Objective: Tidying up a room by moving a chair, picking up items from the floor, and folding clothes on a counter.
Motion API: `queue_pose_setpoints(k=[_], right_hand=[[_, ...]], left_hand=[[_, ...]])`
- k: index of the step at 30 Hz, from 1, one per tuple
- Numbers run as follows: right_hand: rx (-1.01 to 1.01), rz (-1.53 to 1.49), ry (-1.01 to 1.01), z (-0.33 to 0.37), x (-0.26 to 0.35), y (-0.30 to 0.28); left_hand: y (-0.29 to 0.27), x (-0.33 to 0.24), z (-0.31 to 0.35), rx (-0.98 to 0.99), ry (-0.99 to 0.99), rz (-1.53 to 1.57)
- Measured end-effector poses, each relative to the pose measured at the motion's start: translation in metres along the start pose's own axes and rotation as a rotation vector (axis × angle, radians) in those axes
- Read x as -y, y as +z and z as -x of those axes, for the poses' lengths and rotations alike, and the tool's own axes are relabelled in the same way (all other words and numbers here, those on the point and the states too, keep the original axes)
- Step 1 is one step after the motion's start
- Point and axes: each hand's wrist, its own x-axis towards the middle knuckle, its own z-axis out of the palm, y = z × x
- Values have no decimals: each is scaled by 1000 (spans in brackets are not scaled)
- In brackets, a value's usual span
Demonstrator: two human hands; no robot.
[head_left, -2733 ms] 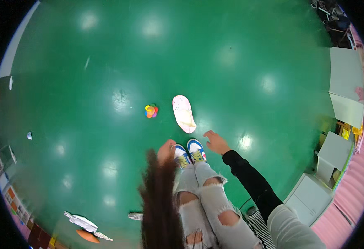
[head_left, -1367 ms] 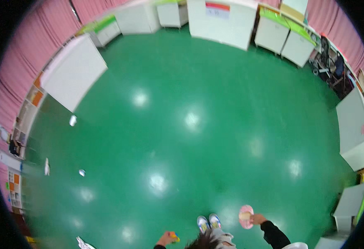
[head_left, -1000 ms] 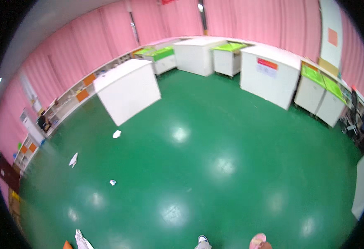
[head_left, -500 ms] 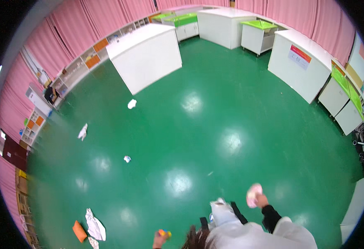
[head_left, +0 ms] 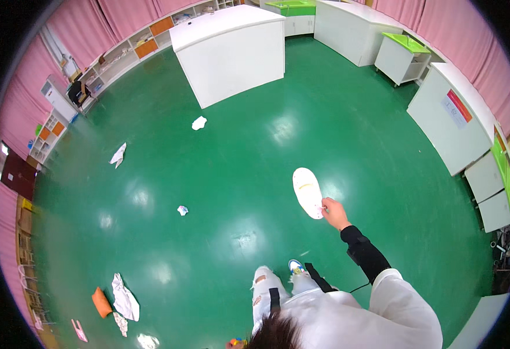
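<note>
My right hand (head_left: 336, 214), reaching forward over the floor, pinches one end of a slipper (head_left: 307, 193) that shows its white, oval sole with a yellowish mark. At the lower edge, my left hand (head_left: 231, 345) is mostly cut off by the frame. A small orange, yellow and blue toy-like thing (head_left: 238, 341) shows in it; its exact kind cannot be made out.
On the green floor lie a crumpled blue-white piece (head_left: 182, 210), white cloths (head_left: 199, 123) (head_left: 118, 156), an orange cushion (head_left: 101, 303), a white garment (head_left: 125, 298) and a pink two-pronged thing (head_left: 79, 330). A white counter (head_left: 231, 61) stands ahead; wheeled cabinets (head_left: 403, 58) stand right.
My right hand has swung forward with the slipper, whose white sole now shows. My left hand has dropped toward the lower edge. The view has shifted, and a pink thing has come into sight.
</note>
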Motion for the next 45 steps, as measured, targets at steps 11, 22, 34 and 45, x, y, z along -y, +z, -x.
queue_pose_setpoints(k=[11, 22, 34, 45], right_hand=[[64, 215, 95, -56, 37, 77], [277, 345, 95, -39, 42, 129], [408, 301, 89, -60, 52, 206], [265, 159, 103, -80, 57, 199]], left_hand=[[-116, -60, -145, 24, 205, 275], [-147, -103, -168, -106, 147, 45], [-129, 4, -163, 73, 8, 137], [-149, -115, -180, 43, -128, -80]])
